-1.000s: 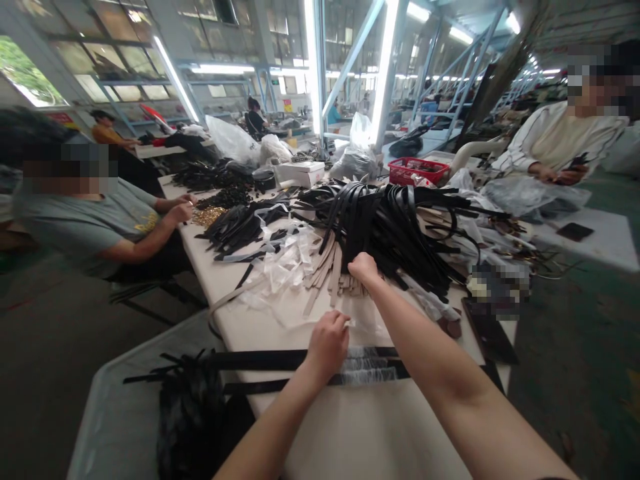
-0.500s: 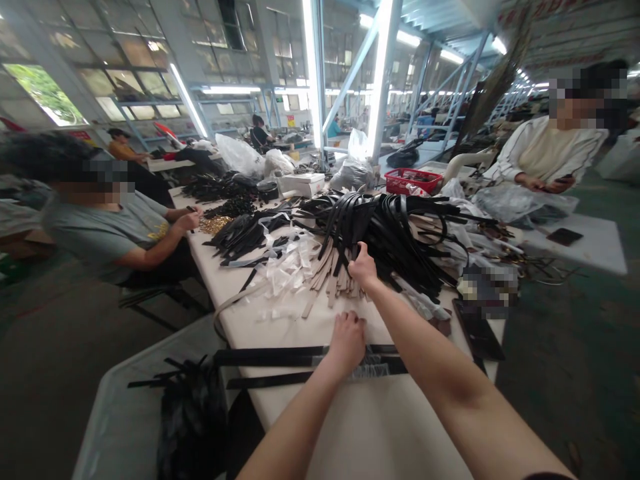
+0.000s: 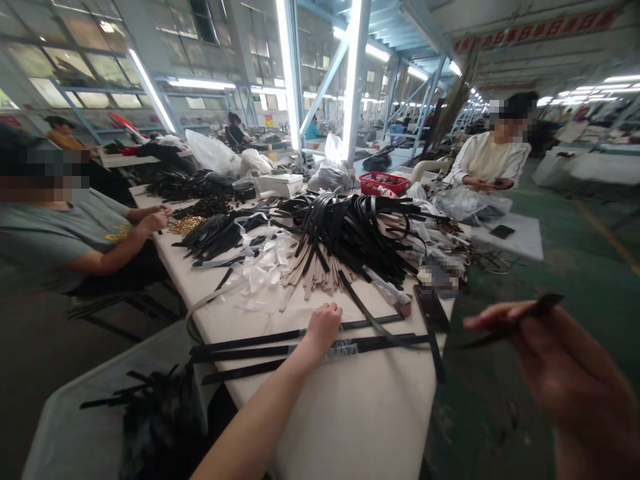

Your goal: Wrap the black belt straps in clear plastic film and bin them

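My left hand (image 3: 324, 327) lies over the farthest of several black straps (image 3: 250, 341) set crosswise on the table, its fingers curled around or onto the strap; the fingertips are partly hidden. Clear wrap (image 3: 344, 349) binds the middle of the straps beside it. Out past the table's right edge, my right hand (image 3: 560, 360) pinches the end of a single long black strap (image 3: 363, 308). This strap sags back across the table toward a big pile of black straps (image 3: 350, 230) with beige undersides. The right hand is slightly blurred.
A grey bin (image 3: 65, 413) with black strips stands at the left. White plastic scraps (image 3: 265, 270), gold fittings (image 3: 186, 225), a red basket (image 3: 383, 184) and a dark flat phone-like object (image 3: 431, 310) lie on the table (image 3: 350, 413). One person (image 3: 100, 233) sits left, another (image 3: 493, 157) right.
My right hand has gone from the pile to the far right, drawing out a black strap. The view has turned right. My left hand stays by the straps, which now lie more slanted.
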The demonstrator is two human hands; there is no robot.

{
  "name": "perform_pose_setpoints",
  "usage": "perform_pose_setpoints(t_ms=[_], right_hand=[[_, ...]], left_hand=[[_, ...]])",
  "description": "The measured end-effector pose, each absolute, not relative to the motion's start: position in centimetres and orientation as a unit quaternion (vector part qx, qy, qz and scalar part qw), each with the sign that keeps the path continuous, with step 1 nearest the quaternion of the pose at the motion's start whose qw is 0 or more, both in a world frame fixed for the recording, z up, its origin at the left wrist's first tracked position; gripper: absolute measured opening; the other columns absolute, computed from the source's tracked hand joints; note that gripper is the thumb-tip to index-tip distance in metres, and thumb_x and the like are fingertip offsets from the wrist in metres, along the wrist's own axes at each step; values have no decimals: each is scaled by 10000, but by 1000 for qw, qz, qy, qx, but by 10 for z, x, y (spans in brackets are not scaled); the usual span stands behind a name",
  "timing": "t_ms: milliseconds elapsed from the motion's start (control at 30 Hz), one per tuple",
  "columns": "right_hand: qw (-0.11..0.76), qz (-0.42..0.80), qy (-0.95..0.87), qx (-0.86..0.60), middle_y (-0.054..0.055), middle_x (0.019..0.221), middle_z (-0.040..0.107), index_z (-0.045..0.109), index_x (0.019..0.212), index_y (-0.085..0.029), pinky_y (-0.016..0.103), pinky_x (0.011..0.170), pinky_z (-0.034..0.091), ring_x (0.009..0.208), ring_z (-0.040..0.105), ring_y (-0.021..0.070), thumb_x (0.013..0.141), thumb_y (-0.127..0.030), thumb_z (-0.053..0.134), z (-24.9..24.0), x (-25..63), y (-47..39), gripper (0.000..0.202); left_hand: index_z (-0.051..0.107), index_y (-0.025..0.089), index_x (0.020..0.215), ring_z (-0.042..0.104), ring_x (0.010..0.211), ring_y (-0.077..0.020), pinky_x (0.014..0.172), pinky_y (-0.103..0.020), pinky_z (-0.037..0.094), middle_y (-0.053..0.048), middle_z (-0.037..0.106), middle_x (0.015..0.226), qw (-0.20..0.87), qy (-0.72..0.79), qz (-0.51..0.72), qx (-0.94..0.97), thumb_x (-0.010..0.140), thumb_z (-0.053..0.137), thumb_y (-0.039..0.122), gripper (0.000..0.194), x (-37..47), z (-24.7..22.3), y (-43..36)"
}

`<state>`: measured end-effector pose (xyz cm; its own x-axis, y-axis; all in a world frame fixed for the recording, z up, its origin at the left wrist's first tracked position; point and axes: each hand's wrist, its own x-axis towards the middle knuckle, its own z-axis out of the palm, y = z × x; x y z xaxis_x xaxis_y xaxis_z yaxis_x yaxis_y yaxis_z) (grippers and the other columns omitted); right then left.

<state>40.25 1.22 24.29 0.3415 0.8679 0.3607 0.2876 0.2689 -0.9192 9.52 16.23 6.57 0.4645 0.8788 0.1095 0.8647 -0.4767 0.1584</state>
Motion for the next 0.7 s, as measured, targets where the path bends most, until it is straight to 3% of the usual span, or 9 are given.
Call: perform_pose_setpoints(t_ms=[67,133,200,300,433,600,700], right_hand=[[575,400,-437,-565,22,657,587,623,960,-284,256,382,401,461,544,158,864,-500,621,231,386,-6,237],[474,531,-389,-585,-44,533,478,626,903,-231,208,323,275,356,396,95,771,-524,728,203,357,-8,337],[428,593,-362,-578,-56,535,495,629,878,-187,200,321,250,326,330,57,726,-574,735,166,320,-1,429],[419,608,-345,-579,-24,578,580,648,931,-151,208,327,267,317,370,59,723,-604,697,113,266,12,501],[402,627,-350,-568,-80,436,470,656,939,-133,200,332,261,306,353,67,688,-549,734,69,224,15,492],[418,627,-345,-560,-88,433,445,623,818,-149,196,339,260,323,355,68,675,-468,727,51,209,9,365],[435,581,-368,-580,-63,503,501,640,859,-147,199,341,267,344,374,71,703,-433,705,48,207,5,332]], left_hand=[[670,184,1095,603,1032,-229,962,-400,475,-119,661,1077,26,466,145,872,927,470,84,280,85,67,150],[645,214,1191,612,1085,-215,1058,-417,429,-101,667,1166,16,409,222,885,949,449,107,328,72,65,133],[626,239,1244,624,1106,-203,1103,-423,402,-84,674,1201,22,375,279,884,961,438,121,360,59,62,114],[624,265,1261,633,1122,-200,1101,-432,418,-75,689,1195,43,380,320,867,968,441,158,361,47,55,87],[643,263,1237,643,1108,-206,1082,-449,442,-84,703,1160,55,404,345,845,967,446,184,343,38,52,66],[664,256,1187,585,1184,-238,1072,-463,432,-101,670,1208,85,453,376,804,956,455,202,316,35,60,49],[677,217,1077,651,1002,-244,879,-402,532,-129,686,1083,159,577,447,665,953,479,305,250,43,59,34]])
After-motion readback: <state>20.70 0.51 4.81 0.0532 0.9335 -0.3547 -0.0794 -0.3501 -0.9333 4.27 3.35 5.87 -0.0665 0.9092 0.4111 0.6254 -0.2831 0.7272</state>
